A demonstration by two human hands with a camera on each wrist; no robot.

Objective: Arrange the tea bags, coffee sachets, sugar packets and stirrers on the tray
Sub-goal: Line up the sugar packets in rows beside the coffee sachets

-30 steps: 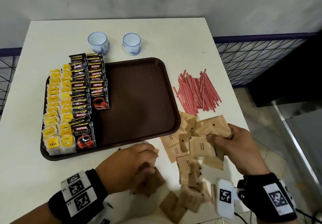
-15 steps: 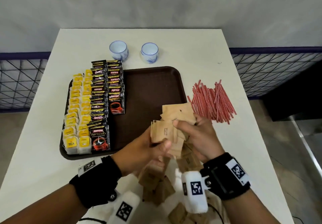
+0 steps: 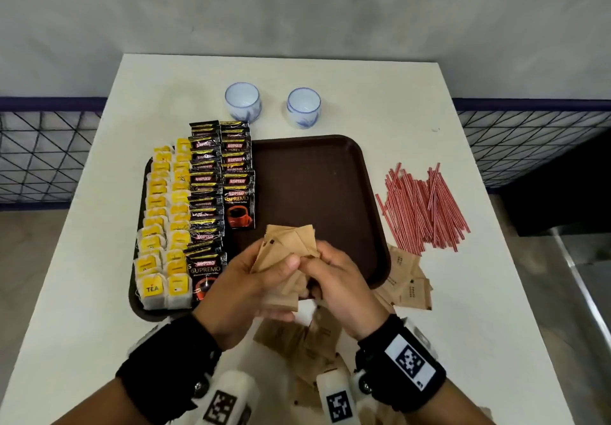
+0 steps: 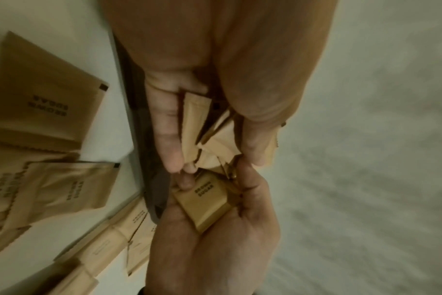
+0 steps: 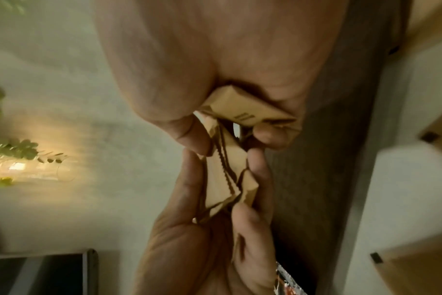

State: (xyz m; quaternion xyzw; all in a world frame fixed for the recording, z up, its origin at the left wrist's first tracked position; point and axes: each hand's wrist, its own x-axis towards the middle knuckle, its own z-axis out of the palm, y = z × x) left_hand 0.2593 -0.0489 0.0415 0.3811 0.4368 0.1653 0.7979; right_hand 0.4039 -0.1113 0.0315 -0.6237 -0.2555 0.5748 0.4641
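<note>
Both hands hold a bunch of brown sugar packets [image 3: 291, 246] above the near edge of the brown tray [image 3: 373, 193]. My left hand [image 3: 264, 279] grips the bunch from the left, thumb on top. My right hand [image 3: 330, 269] pinches packets from the right. In the left wrist view my left hand [image 4: 202, 139] meets my right hand [image 4: 215, 209], which holds a brown sugar packet [image 4: 204, 201]. In the right wrist view my right hand [image 5: 227, 119] pinches the packets [image 5: 230, 179]. Yellow tea bags [image 3: 165, 226] and black coffee sachets [image 3: 215, 186] fill the tray's left side. Red stirrers [image 3: 423, 209] lie right of the tray.
Loose sugar packets [image 3: 406, 285] lie on the white table [image 3: 463, 292] at the tray's near right corner, and more [image 3: 307, 342] under my wrists. Two small white cups [image 3: 243, 100] [image 3: 303, 106] stand behind the tray. The table's right edge drops to the floor.
Both hands came up off the table with sugar packets, met over the tray's near edge and moved slightly left. The head camera view tilted up.
</note>
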